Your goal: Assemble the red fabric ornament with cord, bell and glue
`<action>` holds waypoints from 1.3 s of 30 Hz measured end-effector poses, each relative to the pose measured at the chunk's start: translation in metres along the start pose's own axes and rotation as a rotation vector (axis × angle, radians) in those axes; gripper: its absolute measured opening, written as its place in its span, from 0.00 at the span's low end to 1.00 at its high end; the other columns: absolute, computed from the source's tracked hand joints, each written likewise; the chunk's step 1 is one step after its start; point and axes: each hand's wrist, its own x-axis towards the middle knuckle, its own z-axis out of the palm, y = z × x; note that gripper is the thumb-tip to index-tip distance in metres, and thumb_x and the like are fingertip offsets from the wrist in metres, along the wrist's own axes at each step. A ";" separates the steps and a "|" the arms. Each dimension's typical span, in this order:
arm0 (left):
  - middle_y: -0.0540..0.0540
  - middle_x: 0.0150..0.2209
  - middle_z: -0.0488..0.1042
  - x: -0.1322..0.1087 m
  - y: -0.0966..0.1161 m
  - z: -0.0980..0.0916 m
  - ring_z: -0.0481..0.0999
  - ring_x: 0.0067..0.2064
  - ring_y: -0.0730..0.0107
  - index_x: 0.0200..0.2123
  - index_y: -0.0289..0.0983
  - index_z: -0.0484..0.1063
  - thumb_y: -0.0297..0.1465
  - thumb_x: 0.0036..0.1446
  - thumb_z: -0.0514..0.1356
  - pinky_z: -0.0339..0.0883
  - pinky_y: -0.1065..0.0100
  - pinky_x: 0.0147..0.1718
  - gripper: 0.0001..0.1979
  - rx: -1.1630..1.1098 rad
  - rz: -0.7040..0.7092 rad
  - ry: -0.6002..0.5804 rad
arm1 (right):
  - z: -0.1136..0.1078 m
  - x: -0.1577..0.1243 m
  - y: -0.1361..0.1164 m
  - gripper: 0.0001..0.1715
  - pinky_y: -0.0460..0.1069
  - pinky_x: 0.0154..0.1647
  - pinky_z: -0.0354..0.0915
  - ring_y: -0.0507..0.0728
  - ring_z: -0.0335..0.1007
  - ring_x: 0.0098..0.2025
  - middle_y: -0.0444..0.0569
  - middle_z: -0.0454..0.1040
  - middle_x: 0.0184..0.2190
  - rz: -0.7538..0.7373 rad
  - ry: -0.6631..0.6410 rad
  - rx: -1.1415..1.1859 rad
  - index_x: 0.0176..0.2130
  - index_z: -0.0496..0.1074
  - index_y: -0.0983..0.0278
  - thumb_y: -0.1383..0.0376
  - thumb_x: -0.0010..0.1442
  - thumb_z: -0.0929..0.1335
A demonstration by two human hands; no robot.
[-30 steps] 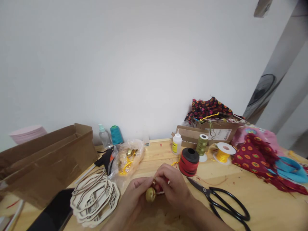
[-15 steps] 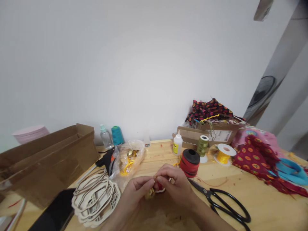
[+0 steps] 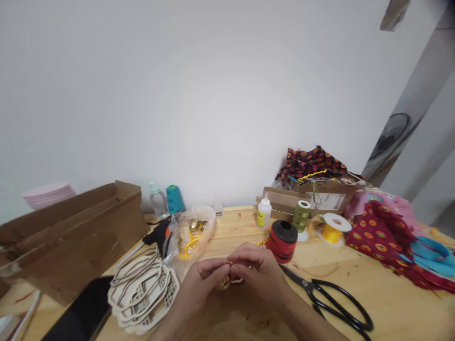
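Near the front middle of the table, my left hand point(image 3: 203, 283) and my right hand point(image 3: 262, 273) meet fingertip to fingertip. Both are closed in a pinch on a small red piece with a white edge point(image 3: 236, 280), mostly covered by the fingers. A round gold bell point(image 3: 224, 285) hangs just under my left fingertips. What joins the bell to the red piece is too small to make out. To the right of my right hand lie black-handled scissors point(image 3: 314, 286), and behind it stands a spool of red cord point(image 3: 282, 244).
A cardboard box point(image 3: 88, 237) and stacked pale cut-out frames point(image 3: 142, 293) are at left, with a plastic bag point(image 3: 206, 227) of gold bells behind. A glue bottle point(image 3: 263, 215), green thread point(image 3: 302, 215), a yellow cord spool point(image 3: 332, 232) and red patterned cloth point(image 3: 377, 237) stand at right.
The view has shifted slightly. My right fingers have closed in further over the red piece, which shows less now. My left hand keeps its pinch beside it.
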 end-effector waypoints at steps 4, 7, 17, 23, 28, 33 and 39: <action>0.47 0.28 0.78 0.001 -0.001 -0.004 0.72 0.32 0.68 0.33 0.38 0.77 0.33 0.48 0.59 0.62 0.71 0.36 0.10 0.199 0.078 -0.043 | -0.001 0.000 -0.003 0.07 0.45 0.27 0.64 0.51 0.66 0.27 0.46 0.71 0.24 -0.183 0.015 -0.284 0.32 0.75 0.63 0.67 0.49 0.68; 0.49 0.28 0.78 0.002 0.001 -0.006 0.72 0.31 0.69 0.34 0.39 0.76 0.34 0.51 0.57 0.62 0.72 0.35 0.10 0.328 0.122 -0.062 | -0.004 -0.002 -0.002 0.09 0.46 0.30 0.63 0.52 0.66 0.29 0.47 0.71 0.25 -0.316 0.005 -0.456 0.34 0.75 0.61 0.68 0.53 0.65; 0.50 0.23 0.74 -0.002 0.001 -0.003 0.67 0.27 0.70 0.26 0.36 0.76 0.36 0.53 0.53 0.61 0.71 0.31 0.15 0.441 0.145 -0.087 | -0.003 -0.004 0.003 0.10 0.44 0.27 0.62 0.51 0.65 0.26 0.49 0.70 0.24 -0.357 0.008 -0.469 0.29 0.75 0.66 0.69 0.54 0.64; 0.48 0.23 0.73 -0.004 -0.001 -0.003 0.68 0.29 0.68 0.22 0.35 0.74 0.35 0.53 0.53 0.61 0.70 0.32 0.15 0.357 0.137 -0.107 | 0.000 -0.008 0.004 0.11 0.45 0.26 0.62 0.51 0.66 0.26 0.48 0.70 0.24 -0.373 0.027 -0.465 0.30 0.75 0.64 0.69 0.55 0.63; 0.48 0.22 0.73 -0.004 0.002 0.000 0.68 0.28 0.68 0.23 0.35 0.75 0.36 0.52 0.54 0.62 0.71 0.31 0.15 0.311 0.131 -0.084 | 0.001 -0.006 0.004 0.09 0.45 0.28 0.63 0.51 0.66 0.28 0.47 0.71 0.25 -0.292 0.054 -0.443 0.32 0.75 0.62 0.68 0.54 0.65; 0.47 0.24 0.75 -0.002 0.009 0.005 0.70 0.30 0.66 0.27 0.35 0.76 0.36 0.52 0.54 0.62 0.70 0.33 0.14 0.351 0.130 -0.095 | -0.004 -0.003 -0.001 0.07 0.45 0.28 0.62 0.52 0.66 0.28 0.47 0.70 0.24 -0.310 0.069 -0.482 0.29 0.76 0.62 0.68 0.53 0.66; 0.47 0.25 0.76 0.001 0.006 0.000 0.71 0.31 0.67 0.27 0.35 0.76 0.34 0.49 0.58 0.63 0.70 0.34 0.10 0.268 0.115 -0.026 | -0.010 0.000 -0.006 0.07 0.48 0.31 0.62 0.53 0.66 0.29 0.47 0.71 0.25 -0.395 0.071 -0.519 0.31 0.73 0.62 0.65 0.54 0.65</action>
